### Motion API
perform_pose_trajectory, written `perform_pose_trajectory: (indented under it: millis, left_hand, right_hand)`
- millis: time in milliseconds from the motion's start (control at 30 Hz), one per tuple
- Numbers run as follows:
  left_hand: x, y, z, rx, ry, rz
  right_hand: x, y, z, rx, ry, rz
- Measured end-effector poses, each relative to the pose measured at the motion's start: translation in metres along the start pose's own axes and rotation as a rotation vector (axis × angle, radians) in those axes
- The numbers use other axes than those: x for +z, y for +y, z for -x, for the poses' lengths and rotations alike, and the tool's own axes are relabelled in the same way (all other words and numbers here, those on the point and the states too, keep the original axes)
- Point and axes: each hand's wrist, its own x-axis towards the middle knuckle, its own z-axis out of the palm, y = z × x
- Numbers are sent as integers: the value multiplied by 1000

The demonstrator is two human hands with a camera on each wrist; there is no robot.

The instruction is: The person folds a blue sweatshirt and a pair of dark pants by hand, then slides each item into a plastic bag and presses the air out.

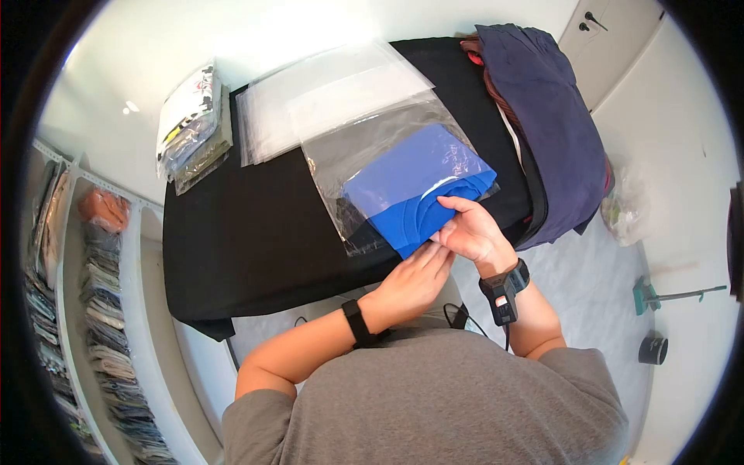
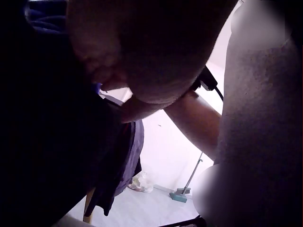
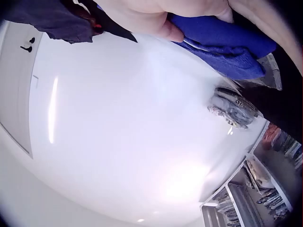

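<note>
A folded blue garment (image 1: pixel 418 221) lies partly inside a clear plastic bag (image 1: pixel 325 159), its near edge outside the bag at the table's front. The right hand (image 1: pixel 474 232) grips that near edge, thumb above the cloth; in the right wrist view the hand (image 3: pixel 161 14) holds the blue cloth (image 3: pixel 222 42). Beside it the left hand (image 1: pixel 415 283) has its fingers extended, close together, touching the garment's near corner and the right hand's fingers. The left wrist view is dark, and finger contact there is hard to make out.
Flat clear bags (image 1: pixel 333 85) lie behind the blue garment on the black-covered table (image 1: pixel 232 240). Packed garments (image 1: pixel 194 128) are stacked at the back left, and dark clothes (image 1: pixel 542 139) hang over the right end. Shelves (image 1: pixel 77 310) with folded clothes stand at the left.
</note>
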Motion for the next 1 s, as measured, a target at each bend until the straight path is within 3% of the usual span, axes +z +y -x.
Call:
perform_pose_trajectory:
  millis: [67, 133, 300, 500, 700, 1000]
  left_hand:
    - [7, 3, -3, -86, -1, -92]
    - [10, 4, -4, -436, -92, -267]
    - [17, -13, 2, -405, -51, -410]
    - [13, -14, 6, -378, 47, -460]
    - [16, -14, 7, -381, -18, -494]
    - [16, -14, 8, -356, 25, -500]
  right_hand:
    - [3, 1, -1, -24, 2, -10]
    - [5, 3, -3, -48, 1, -22]
    - [7, 13, -35, -117, -6, -7]
    - [14, -11, -130, 11, -27, 130]
    - [37, -32, -192, -56, -85, -104]
    - [67, -57, -219, -148, -60, -88]
